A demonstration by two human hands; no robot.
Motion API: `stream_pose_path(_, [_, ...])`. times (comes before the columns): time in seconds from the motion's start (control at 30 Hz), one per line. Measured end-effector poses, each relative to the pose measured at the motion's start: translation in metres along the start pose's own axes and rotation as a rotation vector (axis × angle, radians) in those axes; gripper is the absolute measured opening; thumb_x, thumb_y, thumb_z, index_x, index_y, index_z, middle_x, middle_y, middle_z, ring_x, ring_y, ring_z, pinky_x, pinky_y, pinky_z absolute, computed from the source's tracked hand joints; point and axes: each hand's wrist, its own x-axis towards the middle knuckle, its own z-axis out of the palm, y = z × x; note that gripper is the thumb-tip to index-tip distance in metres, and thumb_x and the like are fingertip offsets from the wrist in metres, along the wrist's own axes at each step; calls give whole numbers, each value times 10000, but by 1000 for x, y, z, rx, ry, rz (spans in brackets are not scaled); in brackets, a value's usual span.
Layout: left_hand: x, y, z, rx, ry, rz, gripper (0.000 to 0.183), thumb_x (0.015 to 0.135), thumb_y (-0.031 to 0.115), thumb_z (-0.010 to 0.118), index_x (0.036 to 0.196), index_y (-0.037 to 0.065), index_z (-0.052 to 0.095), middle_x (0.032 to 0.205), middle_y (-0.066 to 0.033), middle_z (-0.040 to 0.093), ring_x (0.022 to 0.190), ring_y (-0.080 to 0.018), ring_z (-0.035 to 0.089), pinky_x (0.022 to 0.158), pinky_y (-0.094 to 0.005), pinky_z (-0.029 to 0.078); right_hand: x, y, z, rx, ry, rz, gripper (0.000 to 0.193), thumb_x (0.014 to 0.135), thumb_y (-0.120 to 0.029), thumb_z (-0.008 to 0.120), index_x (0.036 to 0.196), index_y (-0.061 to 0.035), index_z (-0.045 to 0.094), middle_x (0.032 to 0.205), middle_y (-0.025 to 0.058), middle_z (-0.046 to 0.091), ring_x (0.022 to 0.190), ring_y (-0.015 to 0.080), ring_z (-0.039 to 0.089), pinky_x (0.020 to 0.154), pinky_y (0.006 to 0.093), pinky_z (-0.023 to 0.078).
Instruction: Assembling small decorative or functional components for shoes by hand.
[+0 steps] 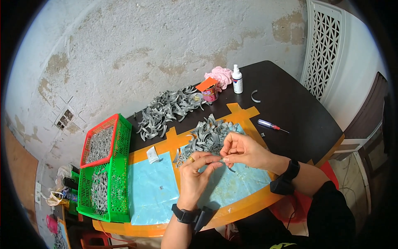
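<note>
A small grey curved strip [231,169] is pinched between my two hands over the blue sheet [236,191]. My left hand [198,174], with a ring on one finger, grips it from the left with thumb and forefinger. From the right, my right hand [245,152] closes thumb and forefinger at the same spot. Most of the strip is hidden by the fingertips; a dark curved end shows below them. Just beyond both hands lies a pile of similar grey curved strips [209,135], with smaller grey bits along its left side.
A larger heap of grey strips [168,110] lies against the wall. At left, a red basket [99,139] sits on a green basket [120,174], both holding small grey pieces. A screwdriver [269,124], white spray bottle [237,81], tin [210,93] and pink cloth [220,76] are farther back.
</note>
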Motion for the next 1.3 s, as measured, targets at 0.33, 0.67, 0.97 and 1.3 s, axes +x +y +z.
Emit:
stream_pose_path(0.33, [1, -5, 0, 50, -30, 18, 194, 671, 44, 800, 855, 60, 741, 824, -45, 639, 783, -164, 607, 702, -274, 483, 2, 6, -1, -28, -5, -16, 224, 840, 31, 616, 961, -32, 439, 864, 57, 561, 741, 106, 582, 669, 255, 496])
stream_pose_path(0.67, [-2, -18, -1, -3, -130, -86, 203, 674, 48, 806, 862, 49, 731, 773, -38, 631, 716, -134, 585, 672, -260, 473, 0, 14, 1, -118, -43, -6, 248, 821, 54, 615, 954, -36, 427, 844, 44, 553, 700, 80, 549, 617, 231, 448])
stream_pose_path(0.97, [1, -13, -3, -188, -183, -153, 163, 686, -7, 784, 833, 23, 718, 790, -23, 663, 721, -95, 579, 694, -245, 469, 1, 4, -3, 8, -82, 31, 240, 842, 27, 625, 977, -37, 437, 905, 82, 578, 762, 117, 591, 676, 255, 481])
stream_pose_path(1.3, [0, -16, -3, -304, -174, -53, 148, 699, 15, 779, 831, 55, 724, 794, -34, 674, 746, -124, 588, 679, -267, 464, -2, -1, 3, 92, -121, 48, 231, 854, 11, 614, 980, -47, 430, 943, 99, 594, 787, 135, 598, 707, 270, 486])
